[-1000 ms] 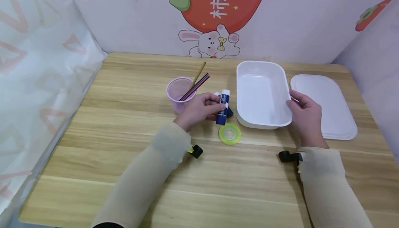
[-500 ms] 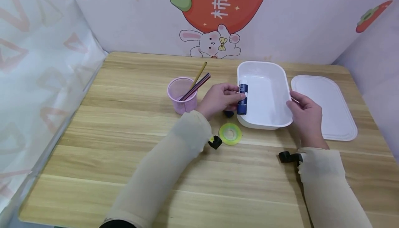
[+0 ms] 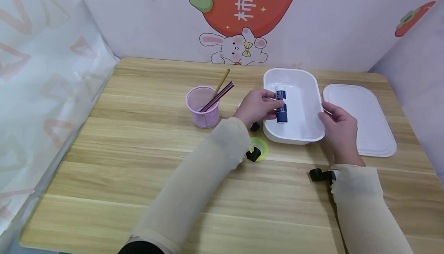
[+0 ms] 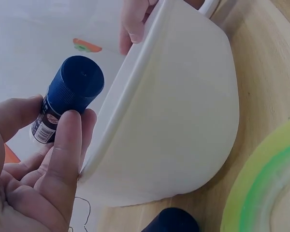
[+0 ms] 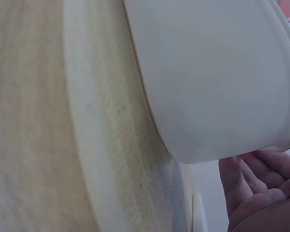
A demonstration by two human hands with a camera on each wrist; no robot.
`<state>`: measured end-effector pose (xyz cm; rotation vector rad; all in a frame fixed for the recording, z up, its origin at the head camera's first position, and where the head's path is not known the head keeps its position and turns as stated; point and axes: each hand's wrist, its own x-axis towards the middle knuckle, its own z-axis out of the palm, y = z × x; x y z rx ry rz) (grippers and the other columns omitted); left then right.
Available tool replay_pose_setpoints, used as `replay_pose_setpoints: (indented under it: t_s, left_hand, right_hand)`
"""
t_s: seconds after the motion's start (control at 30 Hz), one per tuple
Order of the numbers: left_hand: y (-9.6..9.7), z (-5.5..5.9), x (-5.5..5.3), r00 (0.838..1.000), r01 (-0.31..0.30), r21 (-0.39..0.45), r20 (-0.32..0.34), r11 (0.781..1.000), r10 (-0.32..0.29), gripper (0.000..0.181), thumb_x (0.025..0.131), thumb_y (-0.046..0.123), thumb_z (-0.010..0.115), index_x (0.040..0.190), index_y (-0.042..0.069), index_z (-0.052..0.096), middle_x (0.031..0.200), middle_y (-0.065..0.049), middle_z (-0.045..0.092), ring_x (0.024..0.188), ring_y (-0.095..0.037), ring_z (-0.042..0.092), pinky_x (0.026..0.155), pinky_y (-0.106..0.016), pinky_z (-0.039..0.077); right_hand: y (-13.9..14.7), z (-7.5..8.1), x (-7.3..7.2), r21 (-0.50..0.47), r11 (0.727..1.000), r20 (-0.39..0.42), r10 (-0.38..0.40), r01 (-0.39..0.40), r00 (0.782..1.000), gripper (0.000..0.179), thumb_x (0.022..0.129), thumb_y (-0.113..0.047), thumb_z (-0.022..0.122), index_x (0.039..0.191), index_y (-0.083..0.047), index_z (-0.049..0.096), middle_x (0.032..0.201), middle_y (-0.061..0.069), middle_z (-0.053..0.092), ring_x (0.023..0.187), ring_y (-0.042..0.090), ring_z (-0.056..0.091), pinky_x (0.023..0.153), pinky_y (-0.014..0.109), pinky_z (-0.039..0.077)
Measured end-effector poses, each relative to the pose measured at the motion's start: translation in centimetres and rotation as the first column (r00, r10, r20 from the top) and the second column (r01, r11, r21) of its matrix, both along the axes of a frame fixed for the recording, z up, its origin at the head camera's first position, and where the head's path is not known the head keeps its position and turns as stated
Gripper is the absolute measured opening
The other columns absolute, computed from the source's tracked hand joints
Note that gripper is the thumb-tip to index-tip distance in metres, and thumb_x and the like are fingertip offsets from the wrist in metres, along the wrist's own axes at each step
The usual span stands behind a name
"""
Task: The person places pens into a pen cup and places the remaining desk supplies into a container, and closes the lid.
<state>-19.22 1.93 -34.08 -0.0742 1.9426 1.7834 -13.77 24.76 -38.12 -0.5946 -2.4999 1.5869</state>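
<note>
Nearest, a yellow-green ring of tape [image 3: 265, 149] lies flat on the wood-grained counter [image 3: 270, 207]. Beyond it, the right grip [image 3: 341, 132] pinches the rim of a smooth white box [image 3: 303, 130] near a flat white lid [image 3: 374, 130]. The left grip [image 3: 258, 106] pinches a blue tube [image 4: 75, 84] over the box's inside; the tube has a ribbed end and a barcode label, its print too small to read. Farthest, the wall [image 3: 156, 26] reads "柿" in white on red.

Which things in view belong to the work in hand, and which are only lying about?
Seemingly in use:
blue glue stick, pinched by the left hand
white box, held by the right hand

Apparently only lying nearby:
white lid
pink cup with pencils
yellow-green tape roll
second dark-blue stick, partly hidden
</note>
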Motion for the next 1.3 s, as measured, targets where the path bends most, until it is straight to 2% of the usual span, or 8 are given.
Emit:
replay_pose_setpoints:
  t_s: [0.37,0.53,0.8,1.03,1.17,1.3]
  left_hand:
    - [2.9,0.5,-0.1,0.999,0.030,-0.037,-0.020,0.999,-0.031,0.039,0.083,0.019,0.071,0.118,0.010,0.058,0.090,-0.003,0.065,0.070,-0.015,0.066,0.057,-0.024,0.056]
    - [4.0,0.3,-0.1,0.998,0.045,-0.040,-0.041,0.998,-0.047,0.037,0.084,0.015,0.069,0.118,0.005,0.057,0.089,-0.005,0.065,0.068,-0.016,0.066,0.059,-0.026,0.057]
    - [5.2,-0.1,0.0,0.992,0.101,-0.126,-0.060,0.987,-0.109,0.033,0.085,0.014,0.069,0.115,0.005,0.057,0.091,-0.004,0.065,0.071,-0.013,0.064,0.060,-0.024,0.056]
    - [5.9,-0.5,-0.1,0.980,0.167,-0.267,-0.063,0.949,-0.191,0.026,0.085,0.018,0.069,0.107,0.008,0.061,0.085,-0.001,0.064,0.070,-0.012,0.062,0.057,-0.021,0.053]
    - [6.2,-0.7,-0.2,0.967,0.201,-0.351,-0.080,0.914,-0.243,0.024,0.085,0.020,0.069,0.104,0.008,0.062,0.081,0.001,0.063,0.068,-0.012,0.061,0.058,-0.019,0.051]
    - [6.5,-1.0,-0.2,0.948,0.250,-0.426,-0.076,0.870,-0.309,0.025,0.085,0.024,0.069,0.105,0.010,0.063,0.081,0.002,0.063,0.067,-0.010,0.060,0.059,-0.019,0.049]
  right_hand:
    - [0.1,0.2,0.0,-0.015,1.000,0.032,-0.005,0.006,0.999,0.040,0.091,-0.030,0.058,0.131,-0.028,0.054,0.136,-0.003,0.050,0.112,0.010,0.053,0.083,0.015,0.048]
    - [-0.1,0.3,-0.1,-0.008,1.000,0.059,-0.013,0.014,0.998,0.041,0.090,-0.033,0.059,0.131,-0.032,0.053,0.137,-0.006,0.049,0.115,0.012,0.053,0.087,0.020,0.047]
    - [-0.1,0.3,-0.2,0.006,1.000,0.033,-0.015,0.015,0.999,0.040,0.091,-0.030,0.059,0.131,-0.028,0.054,0.135,-0.005,0.052,0.112,0.010,0.055,0.085,0.018,0.048]
    - [0.0,0.2,-0.2,-0.010,1.000,0.040,-0.006,0.007,0.999,0.041,0.091,-0.030,0.059,0.132,-0.028,0.053,0.136,-0.005,0.050,0.114,0.011,0.054,0.086,0.019,0.048]
    - [0.0,0.1,-0.3,-0.002,1.000,0.022,-0.005,0.005,1.000,0.041,0.091,-0.031,0.059,0.131,-0.027,0.054,0.135,-0.004,0.051,0.114,0.011,0.055,0.086,0.019,0.048]
    - [-0.2,0.0,-0.3,-0.011,1.000,0.007,-0.012,0.012,1.000,0.039,0.090,-0.030,0.060,0.130,-0.026,0.056,0.133,-0.004,0.053,0.113,0.010,0.055,0.083,0.016,0.048]
